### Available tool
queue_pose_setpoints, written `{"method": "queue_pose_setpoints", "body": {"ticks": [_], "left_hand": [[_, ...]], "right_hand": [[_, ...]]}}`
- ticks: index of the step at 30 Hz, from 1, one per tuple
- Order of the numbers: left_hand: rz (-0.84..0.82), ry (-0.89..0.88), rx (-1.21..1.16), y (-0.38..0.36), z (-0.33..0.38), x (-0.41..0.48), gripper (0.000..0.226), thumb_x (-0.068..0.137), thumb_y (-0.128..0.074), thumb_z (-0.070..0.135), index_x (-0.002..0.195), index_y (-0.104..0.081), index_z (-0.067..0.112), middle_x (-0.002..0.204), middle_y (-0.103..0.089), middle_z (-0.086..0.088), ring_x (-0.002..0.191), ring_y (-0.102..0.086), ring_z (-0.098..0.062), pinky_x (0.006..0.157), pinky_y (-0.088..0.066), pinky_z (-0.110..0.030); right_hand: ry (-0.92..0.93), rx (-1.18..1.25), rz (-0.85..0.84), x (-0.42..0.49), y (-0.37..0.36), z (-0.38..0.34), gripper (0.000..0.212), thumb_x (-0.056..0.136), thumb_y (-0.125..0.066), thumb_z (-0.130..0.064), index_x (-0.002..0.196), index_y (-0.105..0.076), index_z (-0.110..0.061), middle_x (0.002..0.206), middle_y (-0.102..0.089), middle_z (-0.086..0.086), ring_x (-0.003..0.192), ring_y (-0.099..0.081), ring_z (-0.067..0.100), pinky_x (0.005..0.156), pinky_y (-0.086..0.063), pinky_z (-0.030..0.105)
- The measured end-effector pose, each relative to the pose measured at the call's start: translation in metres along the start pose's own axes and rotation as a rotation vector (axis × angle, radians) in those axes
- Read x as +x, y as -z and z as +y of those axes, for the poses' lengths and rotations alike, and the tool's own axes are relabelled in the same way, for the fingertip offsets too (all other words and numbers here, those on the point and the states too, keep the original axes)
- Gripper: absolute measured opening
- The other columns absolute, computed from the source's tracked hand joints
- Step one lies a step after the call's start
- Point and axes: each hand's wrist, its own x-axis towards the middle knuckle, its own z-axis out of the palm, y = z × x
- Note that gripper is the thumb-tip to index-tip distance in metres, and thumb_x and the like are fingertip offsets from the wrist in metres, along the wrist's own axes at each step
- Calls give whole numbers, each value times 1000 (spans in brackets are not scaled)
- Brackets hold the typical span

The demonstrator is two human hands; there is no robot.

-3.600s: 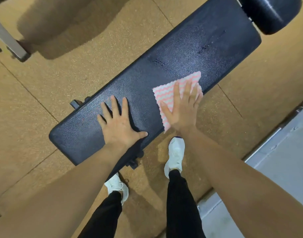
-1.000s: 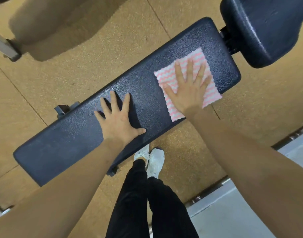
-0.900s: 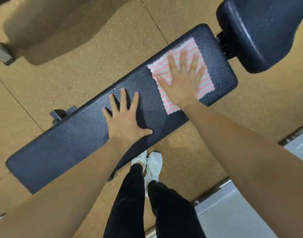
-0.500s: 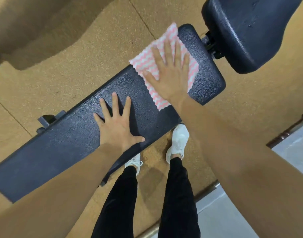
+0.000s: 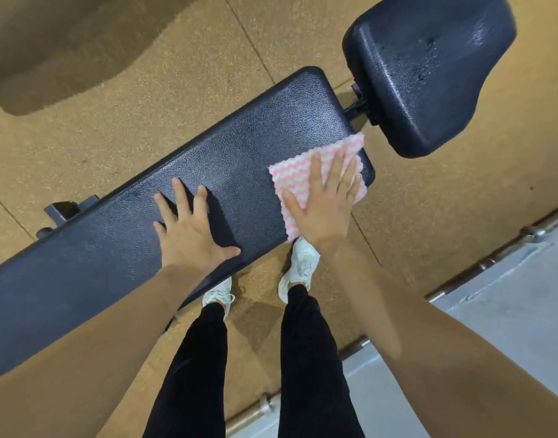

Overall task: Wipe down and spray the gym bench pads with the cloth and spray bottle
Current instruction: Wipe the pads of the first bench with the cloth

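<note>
A long black bench pad (image 5: 239,159) runs diagonally across the view. My right hand (image 5: 325,203) lies flat with spread fingers on a pink-and-white striped cloth (image 5: 290,172), pressing it onto the pad's near right corner, where part of the cloth hangs over the near edge. My left hand (image 5: 189,235) rests flat on the pad's middle, fingers spread, holding nothing. A second, shorter black pad (image 5: 429,67) sits beyond the right end, with wet-looking spots on it. No spray bottle is in view.
The bench's metal frame bracket (image 5: 65,211) sticks out at the far left side. My legs and white shoes (image 5: 299,267) stand on the tan speckled floor close to the pad. A metal strip (image 5: 480,267) borders a grey floor at the lower right.
My right hand has slid the cloth from the pad's far edge back toward me to the near right corner. My left hand has stayed flat on the pad's middle.
</note>
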Motion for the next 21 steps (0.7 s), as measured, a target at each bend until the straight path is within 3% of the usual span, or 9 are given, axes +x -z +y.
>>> {"method": "queue_pose_setpoints", "body": {"ticks": [8, 11, 16, 21], "left_hand": [[44, 94, -46, -9, 20, 5, 142, 46, -91, 65, 154, -13, 18, 167, 12, -14, 149, 5, -53, 111, -24, -75], [45, 103, -42, -9, 21, 6, 141, 46, -91, 65, 154, -12, 18, 167, 12, -14, 149, 6, -53, 110, -25, -76], [40, 128, -59, -8, 26, 8, 141, 46, -94, 59, 153, -12, 18, 167, 14, -13, 150, 7, -52, 111, -26, -74], [25, 165, -66, -8, 31, 9, 142, 45, -96, 54, 153, -11, 18, 166, 16, -11, 150, 8, -50, 112, -27, -72]], "right_hand": [[167, -80, 57, 108, 40, -16, 86, 95, -20, -77, 164, -7, -27, 171, -2, 15, 156, 0, 43, 124, -7, 62], [212, -62, 26, 156, 58, -29, 85, 95, -19, -75, 164, -8, -28, 172, -4, 9, 155, -13, 42, 123, -20, 58], [311, -15, -38, 180, 72, -24, 82, 96, -21, -75, 163, -13, -28, 169, -17, 6, 148, -26, 39, 105, -47, 52], [283, 108, -63, 152, 63, 9, 78, 98, -26, -73, 163, -4, -37, 169, -14, 7, 133, -45, 42, 92, -50, 51]]}}
